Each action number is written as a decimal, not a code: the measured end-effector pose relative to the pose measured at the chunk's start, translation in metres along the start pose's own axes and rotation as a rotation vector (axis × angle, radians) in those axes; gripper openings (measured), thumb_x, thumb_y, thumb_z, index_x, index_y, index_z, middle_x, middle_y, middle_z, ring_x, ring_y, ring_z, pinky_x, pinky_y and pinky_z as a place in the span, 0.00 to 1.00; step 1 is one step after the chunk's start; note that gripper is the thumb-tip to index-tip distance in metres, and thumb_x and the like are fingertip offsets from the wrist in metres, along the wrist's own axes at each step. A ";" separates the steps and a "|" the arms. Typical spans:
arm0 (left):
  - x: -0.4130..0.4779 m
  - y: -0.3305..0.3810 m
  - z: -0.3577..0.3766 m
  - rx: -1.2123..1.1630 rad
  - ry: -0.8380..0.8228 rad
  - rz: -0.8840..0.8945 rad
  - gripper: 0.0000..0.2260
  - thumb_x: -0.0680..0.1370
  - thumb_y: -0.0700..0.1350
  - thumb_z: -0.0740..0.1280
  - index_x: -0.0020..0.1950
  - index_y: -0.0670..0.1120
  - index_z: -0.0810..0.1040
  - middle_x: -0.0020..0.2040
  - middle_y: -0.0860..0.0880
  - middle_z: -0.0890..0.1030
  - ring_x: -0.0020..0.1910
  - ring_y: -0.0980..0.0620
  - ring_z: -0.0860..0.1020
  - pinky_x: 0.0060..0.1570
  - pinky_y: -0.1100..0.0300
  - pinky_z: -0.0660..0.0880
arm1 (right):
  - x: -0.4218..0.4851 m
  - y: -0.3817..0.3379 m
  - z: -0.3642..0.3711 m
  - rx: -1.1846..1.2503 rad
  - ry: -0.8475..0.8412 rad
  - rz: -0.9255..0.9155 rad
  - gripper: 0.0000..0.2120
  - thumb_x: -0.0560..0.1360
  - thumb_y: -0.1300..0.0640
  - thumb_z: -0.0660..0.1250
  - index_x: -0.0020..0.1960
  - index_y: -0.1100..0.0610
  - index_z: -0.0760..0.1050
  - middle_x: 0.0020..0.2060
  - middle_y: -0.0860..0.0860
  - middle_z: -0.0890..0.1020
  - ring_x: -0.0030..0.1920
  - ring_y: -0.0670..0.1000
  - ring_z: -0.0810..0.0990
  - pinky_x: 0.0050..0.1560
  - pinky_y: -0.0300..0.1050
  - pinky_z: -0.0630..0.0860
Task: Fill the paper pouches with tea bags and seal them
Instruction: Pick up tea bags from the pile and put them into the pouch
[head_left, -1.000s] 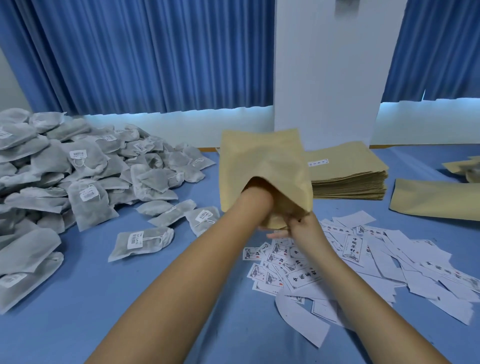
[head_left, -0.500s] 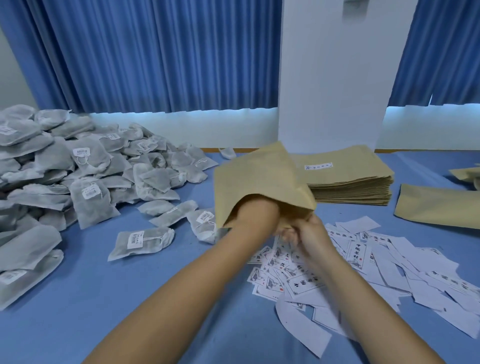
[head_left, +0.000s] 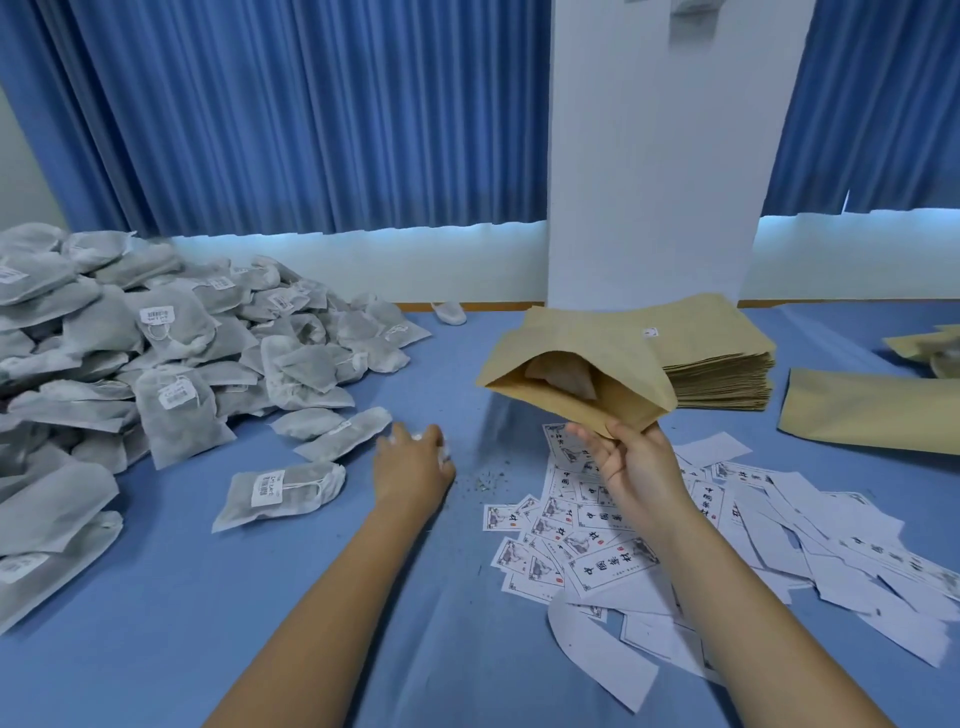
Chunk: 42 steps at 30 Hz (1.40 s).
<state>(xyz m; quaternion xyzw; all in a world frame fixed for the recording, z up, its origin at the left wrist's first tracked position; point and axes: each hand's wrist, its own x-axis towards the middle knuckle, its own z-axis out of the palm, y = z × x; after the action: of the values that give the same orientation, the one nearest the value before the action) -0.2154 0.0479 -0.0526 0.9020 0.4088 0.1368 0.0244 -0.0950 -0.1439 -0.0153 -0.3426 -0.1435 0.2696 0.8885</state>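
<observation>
My right hand (head_left: 631, 460) pinches the lower corner of a tan paper pouch (head_left: 587, 353) and holds it tilted above the table. Its mouth gapes to the left, and a tea bag (head_left: 563, 376) shows inside. My left hand (head_left: 413, 462) is down on the blue cloth, left of the pouch. Its fingers curl over a grey tea bag (head_left: 442, 452) that it mostly hides. A large heap of grey tea bags (head_left: 171, 338) fills the left side. One loose tea bag (head_left: 280, 488) lies just left of my left hand.
A stack of flat pouches (head_left: 719, 358) sits behind the held pouch. Printed sticker labels (head_left: 587, 540) and white backing strips are scattered under my right arm. Another pouch (head_left: 872, 410) lies at the right. Tea crumbs (head_left: 483, 480) dot the blue tablecloth (head_left: 156, 597).
My left hand came out of the pouch and dropped left onto a tea bag on the table. The pouch tilted down, now held by my right hand alone.
</observation>
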 end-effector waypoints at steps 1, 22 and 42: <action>0.000 0.002 0.000 -0.012 0.059 0.085 0.15 0.75 0.50 0.63 0.61 0.49 0.70 0.59 0.43 0.69 0.54 0.41 0.71 0.45 0.53 0.69 | 0.001 -0.001 -0.001 0.039 0.009 0.006 0.12 0.80 0.71 0.53 0.59 0.62 0.69 0.51 0.62 0.81 0.39 0.58 0.85 0.35 0.40 0.81; 0.015 -0.017 -0.012 -0.079 -0.067 -0.004 0.24 0.75 0.62 0.60 0.61 0.45 0.73 0.62 0.43 0.69 0.64 0.42 0.65 0.61 0.47 0.62 | 0.004 0.001 -0.005 0.083 0.015 0.027 0.12 0.80 0.70 0.54 0.61 0.63 0.68 0.54 0.64 0.80 0.41 0.59 0.85 0.36 0.42 0.81; -0.008 0.029 -0.013 0.241 0.058 -0.060 0.28 0.73 0.65 0.62 0.65 0.47 0.66 0.61 0.43 0.72 0.65 0.41 0.65 0.68 0.40 0.55 | 0.002 0.001 -0.006 0.082 0.019 0.010 0.11 0.80 0.71 0.54 0.58 0.61 0.70 0.46 0.59 0.83 0.39 0.58 0.85 0.36 0.42 0.82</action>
<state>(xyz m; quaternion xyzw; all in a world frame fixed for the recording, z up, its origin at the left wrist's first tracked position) -0.2033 0.0219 -0.0371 0.8815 0.4494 0.1121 -0.0919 -0.0905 -0.1454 -0.0200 -0.3090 -0.1221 0.2765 0.9017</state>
